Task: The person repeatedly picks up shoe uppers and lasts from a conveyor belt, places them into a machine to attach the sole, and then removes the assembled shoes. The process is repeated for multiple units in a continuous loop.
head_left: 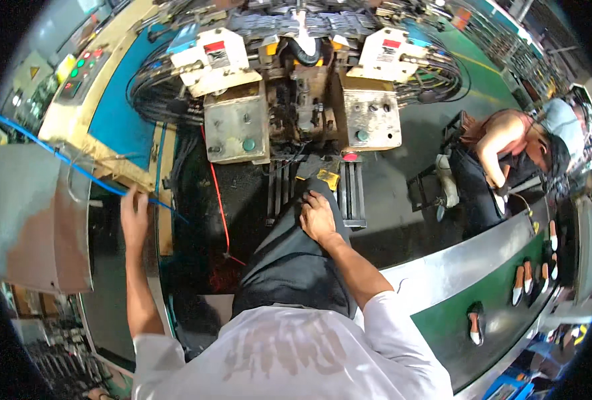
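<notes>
My left hand (134, 215) is raised at the left, its fingers stretched upward beside a thin blue hose (92, 177) and the lower corner of a cream machine frame (119, 170). I see nothing held in it, though the fingertips overlap the hose and their contact is unclear. My right hand (318, 217) lies on the knee of my dark trousers (289, 263), fingers loosely spread and nothing in them. Ahead stands a machine with two worn metal control boxes (236, 127), each bearing a green button. A red button (351, 157) sits under the right box.
On the right, a conveyor (442, 320) with a green belt carries several shoes (476, 323). A co-worker (502, 153) sits bent over beyond its metal edge. A button panel (82, 73) and a grey cabinet (39, 227) stand left. A red cord (219, 200) hangs near my legs.
</notes>
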`<action>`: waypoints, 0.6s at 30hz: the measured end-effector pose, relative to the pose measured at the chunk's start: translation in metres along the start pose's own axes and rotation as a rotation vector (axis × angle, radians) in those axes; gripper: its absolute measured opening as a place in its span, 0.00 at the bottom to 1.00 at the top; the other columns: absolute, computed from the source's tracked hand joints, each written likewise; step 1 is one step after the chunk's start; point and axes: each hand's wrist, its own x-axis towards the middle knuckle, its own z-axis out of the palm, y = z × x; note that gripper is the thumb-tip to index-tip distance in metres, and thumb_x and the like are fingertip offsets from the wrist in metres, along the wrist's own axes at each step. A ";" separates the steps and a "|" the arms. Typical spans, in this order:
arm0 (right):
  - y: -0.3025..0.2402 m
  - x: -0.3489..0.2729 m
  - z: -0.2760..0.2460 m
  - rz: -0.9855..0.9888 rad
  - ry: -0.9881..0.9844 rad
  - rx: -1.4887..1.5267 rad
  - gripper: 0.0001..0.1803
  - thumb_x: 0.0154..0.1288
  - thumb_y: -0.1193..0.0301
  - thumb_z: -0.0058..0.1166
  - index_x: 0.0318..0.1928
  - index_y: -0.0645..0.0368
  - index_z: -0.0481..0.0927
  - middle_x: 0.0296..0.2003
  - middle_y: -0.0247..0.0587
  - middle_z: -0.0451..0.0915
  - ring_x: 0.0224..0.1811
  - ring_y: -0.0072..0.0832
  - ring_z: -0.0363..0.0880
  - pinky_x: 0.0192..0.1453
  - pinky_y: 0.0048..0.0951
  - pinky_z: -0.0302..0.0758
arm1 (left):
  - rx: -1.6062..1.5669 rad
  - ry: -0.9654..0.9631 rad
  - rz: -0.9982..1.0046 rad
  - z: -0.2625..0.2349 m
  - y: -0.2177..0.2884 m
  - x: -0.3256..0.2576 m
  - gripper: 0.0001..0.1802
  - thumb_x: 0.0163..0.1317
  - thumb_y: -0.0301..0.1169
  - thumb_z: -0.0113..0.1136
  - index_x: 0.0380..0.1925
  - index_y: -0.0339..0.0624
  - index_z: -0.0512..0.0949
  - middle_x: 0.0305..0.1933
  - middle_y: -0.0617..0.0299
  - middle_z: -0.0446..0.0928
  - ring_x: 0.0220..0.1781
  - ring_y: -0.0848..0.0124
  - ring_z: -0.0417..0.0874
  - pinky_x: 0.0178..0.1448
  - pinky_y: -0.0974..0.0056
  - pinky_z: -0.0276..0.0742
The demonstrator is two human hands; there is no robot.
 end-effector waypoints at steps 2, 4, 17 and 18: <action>-0.003 -0.005 -0.008 0.062 0.022 -0.039 0.15 0.62 0.68 0.65 0.48 0.60 0.89 0.65 0.45 0.82 0.77 0.45 0.69 0.83 0.51 0.62 | -0.016 0.063 0.097 0.036 0.029 0.084 0.33 0.79 0.43 0.60 0.76 0.36 0.70 0.73 0.39 0.73 0.74 0.45 0.73 0.78 0.48 0.66; 0.007 -0.013 -0.011 0.114 0.007 -0.071 0.17 0.65 0.63 0.61 0.48 0.60 0.89 0.66 0.43 0.82 0.78 0.45 0.67 0.85 0.55 0.57 | 0.004 0.141 0.178 0.074 0.065 0.159 0.37 0.78 0.48 0.61 0.77 0.34 0.68 0.76 0.35 0.69 0.80 0.41 0.65 0.83 0.46 0.59; 0.014 0.011 0.005 0.189 0.068 -0.015 0.13 0.61 0.68 0.65 0.45 0.58 0.90 0.57 0.39 0.86 0.69 0.41 0.75 0.76 0.47 0.68 | 0.279 0.309 0.152 0.187 0.098 0.241 0.18 0.68 0.32 0.62 0.56 0.41 0.87 0.60 0.39 0.71 0.62 0.40 0.72 0.67 0.43 0.73; 0.014 0.016 0.005 0.194 0.067 -0.015 0.13 0.61 0.68 0.65 0.45 0.58 0.90 0.56 0.39 0.86 0.68 0.41 0.76 0.75 0.46 0.68 | 0.289 0.331 0.164 0.186 0.097 0.243 0.18 0.68 0.31 0.62 0.56 0.41 0.86 0.60 0.40 0.71 0.62 0.41 0.72 0.66 0.43 0.73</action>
